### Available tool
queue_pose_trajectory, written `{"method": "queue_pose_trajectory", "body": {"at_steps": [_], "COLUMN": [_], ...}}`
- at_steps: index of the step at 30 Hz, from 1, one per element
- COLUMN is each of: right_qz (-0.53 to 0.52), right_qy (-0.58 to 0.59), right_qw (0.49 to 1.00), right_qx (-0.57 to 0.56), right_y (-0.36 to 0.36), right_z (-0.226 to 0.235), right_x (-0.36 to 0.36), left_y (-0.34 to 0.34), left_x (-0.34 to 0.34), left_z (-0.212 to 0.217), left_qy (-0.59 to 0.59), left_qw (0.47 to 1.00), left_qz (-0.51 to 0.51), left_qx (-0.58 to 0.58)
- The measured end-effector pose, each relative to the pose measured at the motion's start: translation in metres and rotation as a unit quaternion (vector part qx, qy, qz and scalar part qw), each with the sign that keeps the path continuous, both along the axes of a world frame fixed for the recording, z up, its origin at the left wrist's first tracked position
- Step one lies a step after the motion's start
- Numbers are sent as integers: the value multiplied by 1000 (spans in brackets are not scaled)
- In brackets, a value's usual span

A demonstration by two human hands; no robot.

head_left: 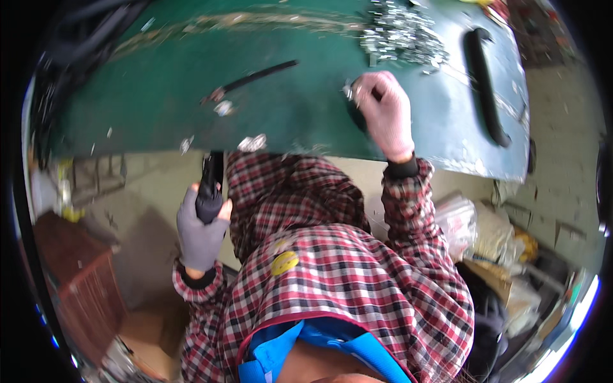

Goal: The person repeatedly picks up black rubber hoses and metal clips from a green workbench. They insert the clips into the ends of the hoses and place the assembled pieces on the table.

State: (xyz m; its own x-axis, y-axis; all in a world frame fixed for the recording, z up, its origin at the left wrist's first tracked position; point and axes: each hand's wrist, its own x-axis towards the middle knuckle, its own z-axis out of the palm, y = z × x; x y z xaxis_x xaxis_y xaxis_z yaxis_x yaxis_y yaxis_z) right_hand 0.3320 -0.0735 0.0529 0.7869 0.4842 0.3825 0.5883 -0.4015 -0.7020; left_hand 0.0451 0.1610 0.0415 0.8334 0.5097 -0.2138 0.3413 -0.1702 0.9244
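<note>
My left hand (203, 230), in a grey glove with bare fingertips, is closed around a black tube-like piece (209, 191) just off the table's front edge. Over the green table (287, 96), my right hand (387, 112) in a pale pink glove has its fingers pinched together. A small shiny metal piece (348, 90) shows at those fingertips, blurred. Just beyond this hand lies a heap of small silvery metal pieces (399, 35). A thin black strip (262, 75) with a brownish end rests left of centre.
A long black curved tube (485, 89) lies on the table's right side. Small whitish scraps (252, 142) sit along the front edge. Dark bundled material (83, 32) is at the far left. Below stand a reddish-brown cabinet (83, 287) and, at right, clear plastic bags (460, 223).
</note>
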Motion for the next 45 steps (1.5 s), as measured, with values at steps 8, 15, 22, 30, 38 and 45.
{"method": "queue_pose_trajectory", "body": {"at_steps": [8,15,22,30,38,45], "right_qz": [395,394,275,180,105,137], "right_qy": [588,647,725,727,608,472], "right_qw": [705,653,621,650,758,820], "right_qx": [-21,17,114,127,213,294], "right_y": [106,117,112,110,114,110], "right_z": [-29,-59,-60,-42,-51,-19], "right_x": [-92,-88,-120,-146,-169,-129], "left_y": [-12,-18,-14,-12,-21,-25], "left_x": [20,31,25,21,24,23], "left_z": [22,3,-14,-27,-29,-22], "left_qy": [-140,-139,-86,-98,-116,-144], "left_qw": [987,980,989,990,987,986], "left_qz": [55,106,114,92,97,81], "left_qx": [-56,-91,23,38,47,19]}}
